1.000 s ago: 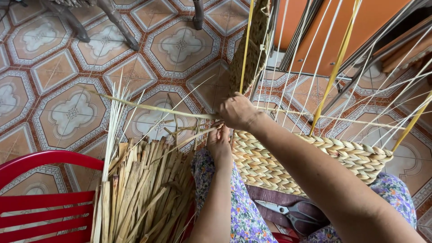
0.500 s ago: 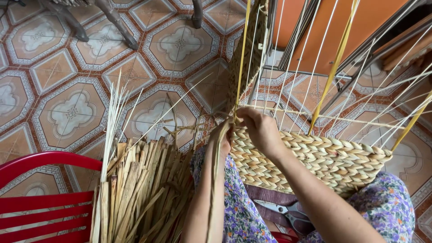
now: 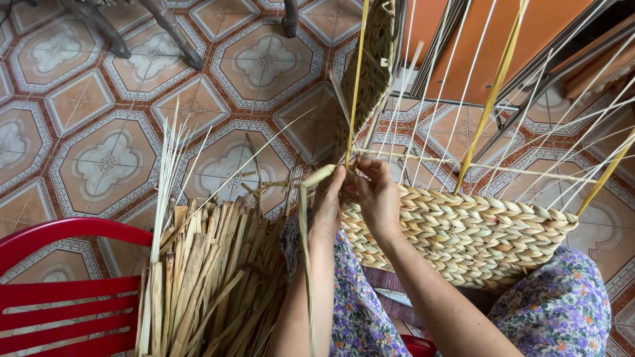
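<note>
Weaving straw strand into half-built basket.

Patterned floor tiles, a red chair, an orange wall.

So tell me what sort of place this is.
Probably a home or small workshop for hand weaving: a patterned tiled floor, a bundle of dried reeds on a red chair, and a half-woven basket on the lap.
</note>
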